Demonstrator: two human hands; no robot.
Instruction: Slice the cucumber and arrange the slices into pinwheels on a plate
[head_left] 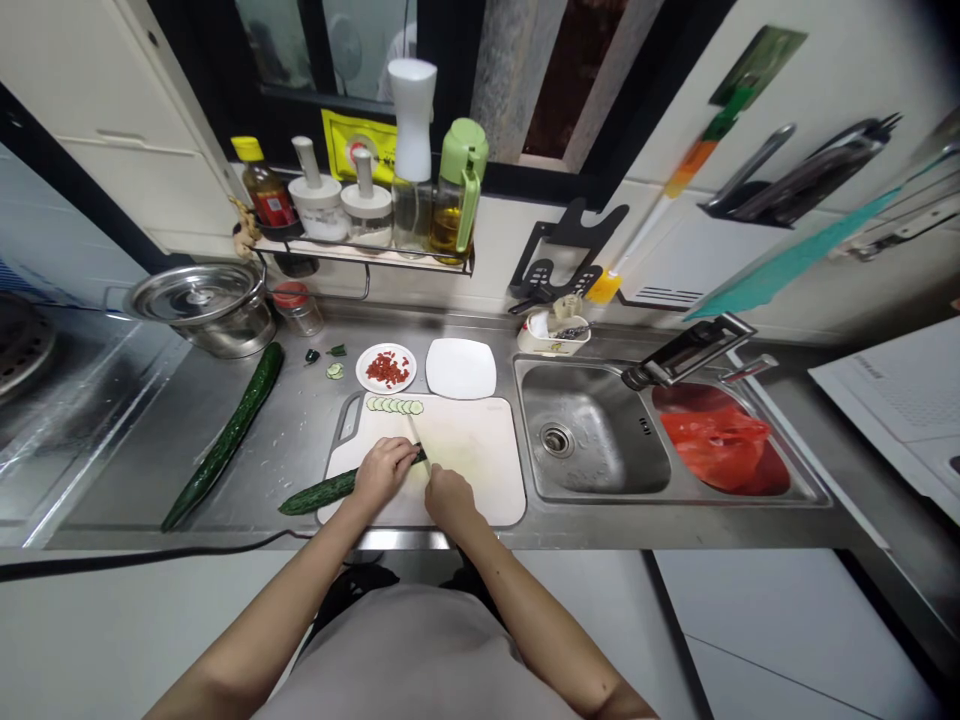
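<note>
My left hand (385,470) is closed over the right part of a dark green cucumber (319,493), which lies across the white cutting board (480,470) and sticks out past its left edge. In my right hand (452,500) is the handle of a knife (418,440); its blade points away from me, right beside the cucumber's cut end and my left fingers. A row of thin cucumber slices (395,405) lies along the board's top left edge. Behind the board stand a small plate of red pieces (388,369) and a white square plate (460,368).
A second cucumber (225,435) lies left on the steel counter, near a lidded pot (217,310). Cucumber scraps (334,370) sit behind the board. To the right is a sink (600,440) with a red plastic bag (716,445) in its second basin. A seasoning shelf (367,250) hangs above.
</note>
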